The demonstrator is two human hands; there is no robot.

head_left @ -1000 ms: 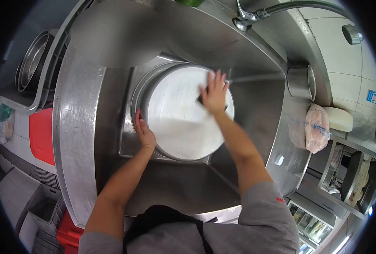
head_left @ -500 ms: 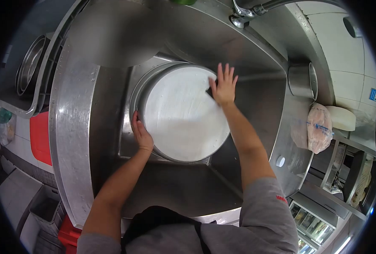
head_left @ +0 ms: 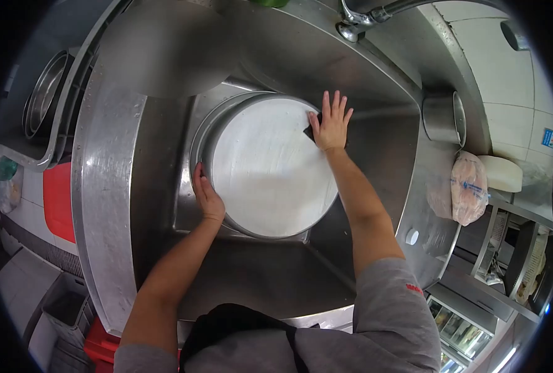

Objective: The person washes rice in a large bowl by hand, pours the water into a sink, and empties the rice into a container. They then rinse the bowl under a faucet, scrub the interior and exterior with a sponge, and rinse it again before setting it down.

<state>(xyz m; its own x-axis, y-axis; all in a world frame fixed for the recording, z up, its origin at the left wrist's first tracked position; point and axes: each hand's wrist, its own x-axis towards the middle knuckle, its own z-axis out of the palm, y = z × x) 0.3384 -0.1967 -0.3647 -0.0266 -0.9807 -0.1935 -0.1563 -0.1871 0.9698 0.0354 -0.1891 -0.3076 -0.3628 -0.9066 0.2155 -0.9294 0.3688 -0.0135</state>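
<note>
A large round metal pan point(head_left: 270, 174) with soapy white film on its flat face lies in the steel sink point(head_left: 245, 273). Another round rim point(head_left: 203, 127) shows beneath it on the left. My left hand point(head_left: 208, 196) rests against the pan's left side, fingers along the edge and not wrapped round it. At the pan's upper right edge, my right hand point(head_left: 332, 127) presses a dark scouring pad point(head_left: 310, 130) under its palm, with its fingers stretched out past the rim.
A faucet point(head_left: 351, 28) stands at the sink's back edge. To the right are a metal pot point(head_left: 441, 118), a bagged pinkish item point(head_left: 469, 188) and a white cap point(head_left: 412, 236). Metal bowls point(head_left: 43, 96) sit at the far left, above a red object point(head_left: 59, 202).
My right hand has shifted very slightly upward and right along the pan's rim, with the dark pad. My left hand has barely moved.
</note>
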